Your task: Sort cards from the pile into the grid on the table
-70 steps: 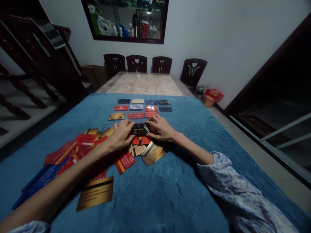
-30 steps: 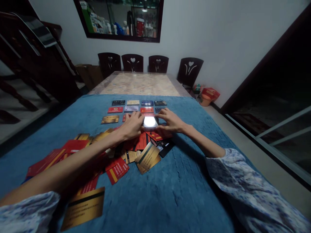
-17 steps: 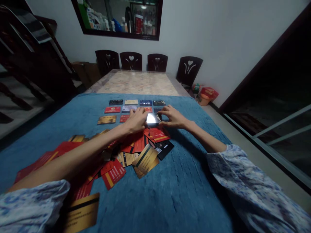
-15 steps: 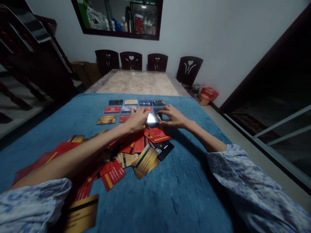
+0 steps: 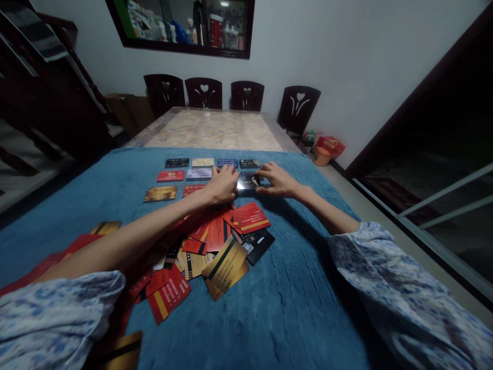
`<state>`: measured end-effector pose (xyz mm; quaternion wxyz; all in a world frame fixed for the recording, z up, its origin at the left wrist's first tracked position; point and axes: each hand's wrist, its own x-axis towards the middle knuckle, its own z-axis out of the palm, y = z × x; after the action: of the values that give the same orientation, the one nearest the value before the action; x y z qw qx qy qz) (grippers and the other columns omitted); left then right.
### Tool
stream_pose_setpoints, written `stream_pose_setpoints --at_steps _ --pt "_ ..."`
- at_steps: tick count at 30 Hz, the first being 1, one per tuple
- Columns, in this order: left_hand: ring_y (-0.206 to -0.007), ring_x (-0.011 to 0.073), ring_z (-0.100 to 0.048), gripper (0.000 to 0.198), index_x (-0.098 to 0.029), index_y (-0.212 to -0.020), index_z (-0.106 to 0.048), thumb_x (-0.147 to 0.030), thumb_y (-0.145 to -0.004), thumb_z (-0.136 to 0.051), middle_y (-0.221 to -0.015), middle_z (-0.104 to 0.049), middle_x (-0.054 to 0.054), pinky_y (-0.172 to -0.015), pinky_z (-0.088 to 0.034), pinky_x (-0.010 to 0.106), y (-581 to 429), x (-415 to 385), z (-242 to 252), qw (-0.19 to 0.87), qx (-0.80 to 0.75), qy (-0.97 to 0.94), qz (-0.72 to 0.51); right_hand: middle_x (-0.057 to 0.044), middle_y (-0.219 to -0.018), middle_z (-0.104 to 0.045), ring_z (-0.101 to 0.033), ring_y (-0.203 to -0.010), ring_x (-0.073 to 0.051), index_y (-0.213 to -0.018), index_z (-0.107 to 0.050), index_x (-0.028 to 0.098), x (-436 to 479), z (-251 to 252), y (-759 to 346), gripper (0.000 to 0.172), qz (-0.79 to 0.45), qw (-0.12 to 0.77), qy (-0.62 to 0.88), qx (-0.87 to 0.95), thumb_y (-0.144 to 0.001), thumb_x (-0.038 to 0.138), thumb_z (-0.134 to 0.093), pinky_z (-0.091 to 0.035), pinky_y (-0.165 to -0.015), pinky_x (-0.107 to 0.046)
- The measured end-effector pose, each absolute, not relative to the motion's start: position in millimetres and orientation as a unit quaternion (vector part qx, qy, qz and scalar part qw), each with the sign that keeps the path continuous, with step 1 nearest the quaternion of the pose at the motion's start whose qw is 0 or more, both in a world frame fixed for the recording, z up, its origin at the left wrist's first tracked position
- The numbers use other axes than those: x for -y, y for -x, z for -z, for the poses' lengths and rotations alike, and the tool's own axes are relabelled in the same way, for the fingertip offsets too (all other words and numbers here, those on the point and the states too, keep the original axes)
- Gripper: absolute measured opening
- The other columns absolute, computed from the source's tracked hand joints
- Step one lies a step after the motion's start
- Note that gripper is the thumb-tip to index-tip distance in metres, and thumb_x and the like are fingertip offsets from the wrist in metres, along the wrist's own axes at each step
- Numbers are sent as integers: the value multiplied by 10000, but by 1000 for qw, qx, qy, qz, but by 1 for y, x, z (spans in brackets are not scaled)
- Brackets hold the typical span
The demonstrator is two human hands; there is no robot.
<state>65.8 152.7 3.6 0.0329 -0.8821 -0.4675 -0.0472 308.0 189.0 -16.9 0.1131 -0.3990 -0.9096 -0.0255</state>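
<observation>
A glossy black card [image 5: 247,183] with a pale mark lies between my two hands, possibly with others under it. My left hand [image 5: 224,185] is closed at its left edge, fingertips partly hidden by the back of the hand. My right hand [image 5: 278,182] pinches its right edge between thumb and fingers. Just beyond sits a dark card [image 5: 250,163] in the back row. Left of my hands are a silvery card stack [image 5: 199,174], a red card [image 5: 170,176] and a gold card [image 5: 160,193]. Loose red cards [image 5: 252,217] spread nearer to me.
Gold cards [image 5: 228,264] and a black card [image 5: 262,246] lie loose on the blue cloth [image 5: 292,308]. More cards sit under my left forearm. The marble tabletop [image 5: 219,128] extends beyond, with dark chairs [image 5: 300,108] around its far end.
The black card has shifted slightly away from me and its glare has faded, showing its markings. Both hands stay at its edges. The view has tilted a little.
</observation>
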Motion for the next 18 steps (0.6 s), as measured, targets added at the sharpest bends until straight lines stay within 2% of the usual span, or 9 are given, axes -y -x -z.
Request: stream_pose_setpoints --at_steps 6,10,18 --pt "-1245 363 -480 293 -149 -1121 -620 -254 -848 -628 -1294 -566 190 -1007 -374 532 -71 -167 -2 37 472 880 40 -182 -1229 -631 -524 -1093 -343 -1368 -656 152 -201 16 -310 609 29 92 413 906 -860 484 -706 -471 -922 -452" --pt "-1247 371 -479 307 -144 -1126 -618 -261 -843 -643 -1295 -564 191 -1007 -376 542 -74 -179 1 28 471 880 43 -176 -1221 -630 -517 -1090 -343 -1356 -663 162 -212 19 -313 605 32 92 413 906 -858 505 -701 -467 -918 -455" --pt "-1255 378 -485 254 -134 -1108 -628 -218 -881 -553 -1281 -578 209 -1008 -377 573 -82 -197 6 34 467 883 48 -164 -1213 -624 -511 -1080 -334 -1348 -668 182 -232 25 -320 590 27 94 424 900 -844 487 -701 -468 -930 -465"
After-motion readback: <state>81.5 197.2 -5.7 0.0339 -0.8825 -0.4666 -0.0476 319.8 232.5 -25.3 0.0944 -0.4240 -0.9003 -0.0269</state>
